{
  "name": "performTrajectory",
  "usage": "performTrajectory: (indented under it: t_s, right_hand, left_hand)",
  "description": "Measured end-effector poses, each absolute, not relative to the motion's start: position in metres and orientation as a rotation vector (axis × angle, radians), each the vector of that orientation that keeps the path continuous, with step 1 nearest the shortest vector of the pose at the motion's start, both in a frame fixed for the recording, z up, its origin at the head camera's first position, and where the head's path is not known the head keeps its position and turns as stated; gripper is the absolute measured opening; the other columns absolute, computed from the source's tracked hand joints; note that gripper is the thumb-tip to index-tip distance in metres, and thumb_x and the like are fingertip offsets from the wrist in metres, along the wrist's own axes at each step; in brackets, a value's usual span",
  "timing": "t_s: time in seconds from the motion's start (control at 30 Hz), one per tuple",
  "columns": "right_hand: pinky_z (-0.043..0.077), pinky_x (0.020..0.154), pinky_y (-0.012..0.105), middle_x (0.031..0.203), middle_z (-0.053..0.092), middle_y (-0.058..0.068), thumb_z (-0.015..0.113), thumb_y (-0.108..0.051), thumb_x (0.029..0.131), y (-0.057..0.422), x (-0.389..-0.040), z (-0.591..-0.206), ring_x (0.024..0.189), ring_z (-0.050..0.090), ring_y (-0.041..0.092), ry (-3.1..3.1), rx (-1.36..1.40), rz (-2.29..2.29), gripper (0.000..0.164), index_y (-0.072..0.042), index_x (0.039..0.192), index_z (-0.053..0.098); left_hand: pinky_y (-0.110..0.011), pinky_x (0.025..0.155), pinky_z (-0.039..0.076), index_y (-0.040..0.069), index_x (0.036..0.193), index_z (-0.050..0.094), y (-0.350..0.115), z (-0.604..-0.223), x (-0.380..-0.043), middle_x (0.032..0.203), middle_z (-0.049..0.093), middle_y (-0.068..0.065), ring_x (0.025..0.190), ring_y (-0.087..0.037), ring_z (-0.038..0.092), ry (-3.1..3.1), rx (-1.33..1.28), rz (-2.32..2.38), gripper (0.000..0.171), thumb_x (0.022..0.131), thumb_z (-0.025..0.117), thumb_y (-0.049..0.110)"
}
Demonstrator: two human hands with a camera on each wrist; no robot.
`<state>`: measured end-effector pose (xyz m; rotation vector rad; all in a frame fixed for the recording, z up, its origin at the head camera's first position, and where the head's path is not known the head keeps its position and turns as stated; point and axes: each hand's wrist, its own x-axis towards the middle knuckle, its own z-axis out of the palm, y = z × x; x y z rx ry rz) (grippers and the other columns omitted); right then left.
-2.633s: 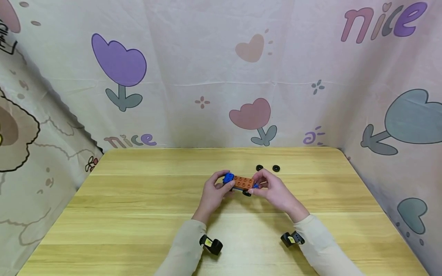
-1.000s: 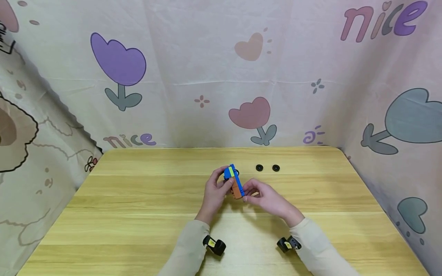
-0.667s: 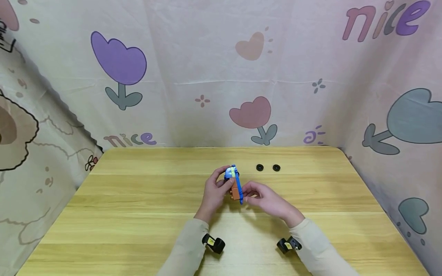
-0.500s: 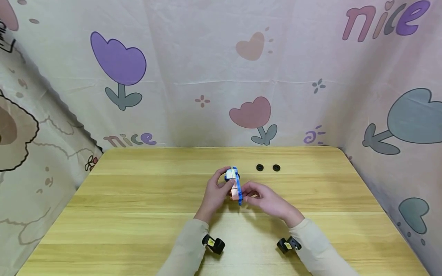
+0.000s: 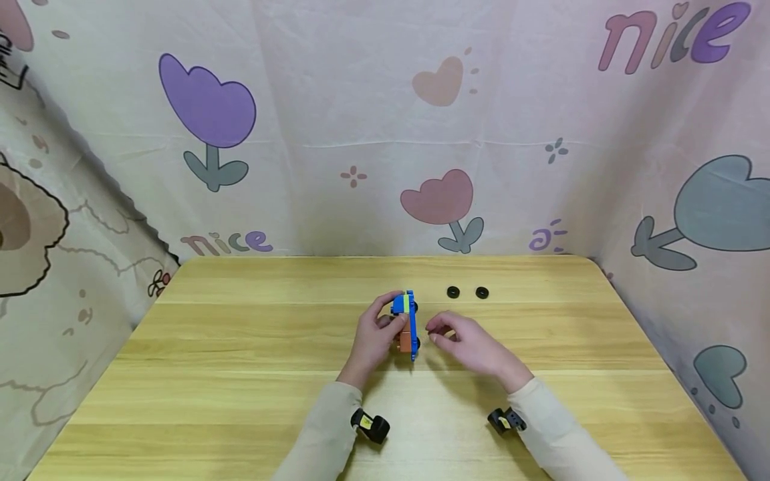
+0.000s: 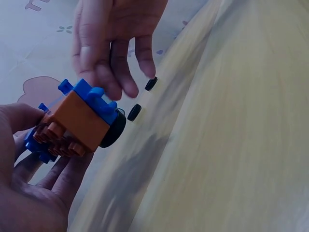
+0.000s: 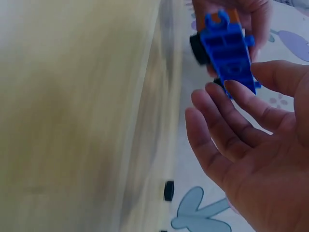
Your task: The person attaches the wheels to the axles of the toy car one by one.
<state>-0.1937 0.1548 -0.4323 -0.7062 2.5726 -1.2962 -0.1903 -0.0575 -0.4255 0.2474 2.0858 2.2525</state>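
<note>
My left hand (image 5: 375,337) grips a toy car (image 5: 406,325) of building blocks between thumb and fingers, above the table. The car has a blue chassis, an orange studded brick behind and a blue front with a yellow-green strip. It is held on its side, the blue underside (image 7: 231,53) facing my right hand. Black wheels (image 7: 199,49) sit along one side; bare blue stubs (image 7: 249,40) stick out on the other. My right hand (image 5: 472,344) is just right of the car, fingers loosely bent, with nothing in them in the right wrist view.
Two loose black wheels, a nearer-to-hand wheel (image 5: 453,292) and a right-hand wheel (image 5: 482,292), lie behind the hands on the wooden table (image 5: 240,347). A printed cloth (image 5: 319,100) hangs behind the table's far edge.
The toy car has turned from studs up onto its side, its length now pointing towards me. My right hand has left the car's end and drawn slightly right.
</note>
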Motion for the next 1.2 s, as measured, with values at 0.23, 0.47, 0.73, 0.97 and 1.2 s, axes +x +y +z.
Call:
performTrajectory:
  t_s: [0.23, 0.47, 0.73, 0.97, 1.2]
  right_hand:
    - [0.051, 0.08, 0.035, 0.095, 0.062, -0.001, 0.066, -0.005, 0.092, 0.172, -0.213, -0.43, 0.091, 0.059, 0.016, 2.758, -0.604, -1.223, 0.017, -0.001, 0.109, 0.064]
    - [0.05, 0.079, 0.04, 0.104, 0.06, 0.012, 0.071, -0.002, 0.087, 0.189, -0.242, -0.431, 0.093, 0.058, 0.027, 2.878, -0.557, -1.207, 0.025, 0.003, 0.11, 0.063]
    - [0.047, 0.089, 0.048, 0.117, 0.058, 0.017, 0.072, -0.005, 0.086, 0.195, -0.268, -0.439, 0.103, 0.057, 0.036, 2.858, -0.544, -1.163, 0.037, 0.003, 0.12, 0.06]
    - [0.04, 0.101, 0.052, 0.131, 0.054, 0.021, 0.07, -0.004, 0.088, 0.194, -0.285, -0.441, 0.118, 0.052, 0.041, 2.884, -0.594, -0.986, 0.046, 0.006, 0.131, 0.056]
    - [0.041, 0.101, 0.05, 0.12, 0.059, 0.021, 0.07, 0.0, 0.084, 0.189, -0.294, -0.443, 0.115, 0.054, 0.039, 2.904, -0.666, -0.841, 0.039, 0.008, 0.122, 0.062]
  left_hand:
    - [-0.032, 0.069, 0.056, 0.002, 0.138, 0.052, -0.062, -0.428, -0.19, 0.114, 0.062, -0.025, 0.085, -0.022, 0.063, 2.106, 0.224, 2.233, 0.045, 0.095, 0.061, -0.001]
    - [-0.032, 0.07, 0.056, 0.002, 0.137, 0.053, -0.062, -0.428, -0.189, 0.112, 0.062, -0.024, 0.086, -0.022, 0.063, 2.115, 0.219, 2.243, 0.045, 0.093, 0.063, -0.002]
    - [-0.038, 0.07, 0.057, 0.003, 0.136, 0.054, -0.061, -0.428, -0.186, 0.106, 0.064, -0.026, 0.085, -0.026, 0.064, 2.111, 0.222, 2.228, 0.044, 0.094, 0.061, -0.003]
    - [-0.035, 0.066, 0.057, 0.003, 0.136, 0.055, -0.06, -0.428, -0.186, 0.103, 0.065, -0.026, 0.083, -0.026, 0.063, 2.115, 0.209, 2.233, 0.043, 0.093, 0.062, -0.003]
    - [-0.036, 0.066, 0.057, 0.002, 0.136, 0.054, -0.058, -0.427, -0.184, 0.106, 0.064, -0.025, 0.086, -0.033, 0.064, 2.126, 0.206, 2.207, 0.042, 0.094, 0.061, -0.001]
